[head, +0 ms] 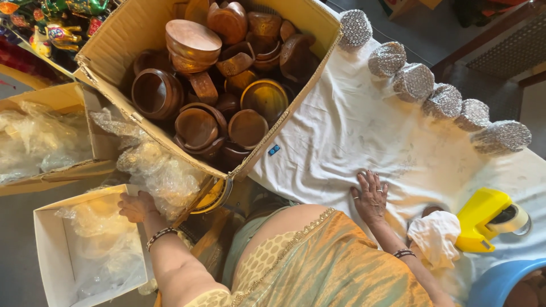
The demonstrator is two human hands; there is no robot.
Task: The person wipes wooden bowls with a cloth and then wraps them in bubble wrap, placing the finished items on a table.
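My left hand reaches down to the left, its fingers closed on crumpled clear plastic wrap at the edge of a small white box that has more plastic inside. My right hand lies flat, fingers spread, on a white cloth that covers the table. Between the two hands, at the top, stands a big cardboard box full of brown wooden bowls and cups.
Several sparkly silver cylinders line the cloth's far edge. A yellow tape dispenser and a bunched white rag lie at the right, by a blue tub. Another cardboard box holds plastic at the left. Painted figurines sit top left.
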